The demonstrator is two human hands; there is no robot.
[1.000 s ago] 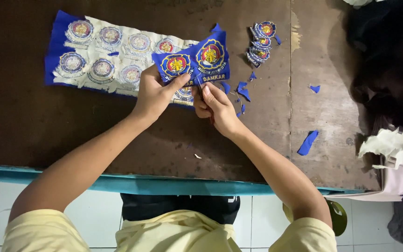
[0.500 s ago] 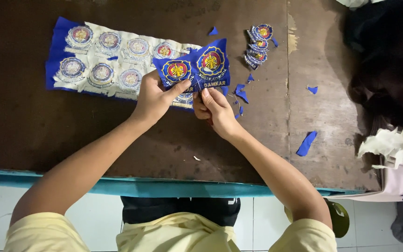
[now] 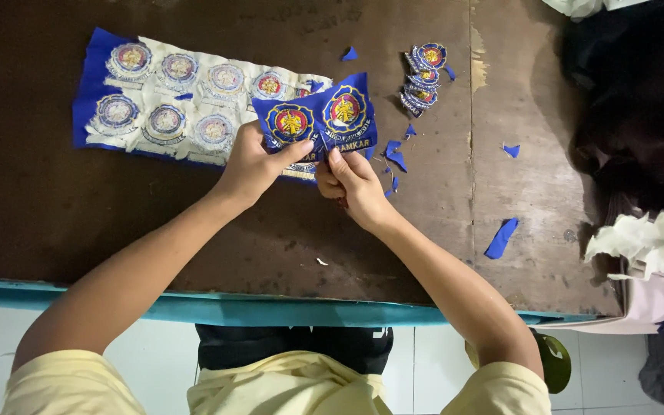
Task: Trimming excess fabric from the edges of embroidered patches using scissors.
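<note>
A long blue fabric strip with several round embroidered badges lies on the dark wooden table, mostly face down. Its right end is folded up, showing two blue badges with red and gold emblems. My left hand grips that raised end from the left, thumb on the front of the cloth. My right hand pinches its lower edge from the right. Whether the right hand also holds a tool is hidden by its fingers.
A small pile of cut-out badges lies to the upper right. Blue fabric scraps are scattered on the table. Crumpled white backing and dark cloth crowd the right edge. The table's teal front edge runs below.
The folded end of the strip and both hands have shifted slightly; the grip stays the same.
</note>
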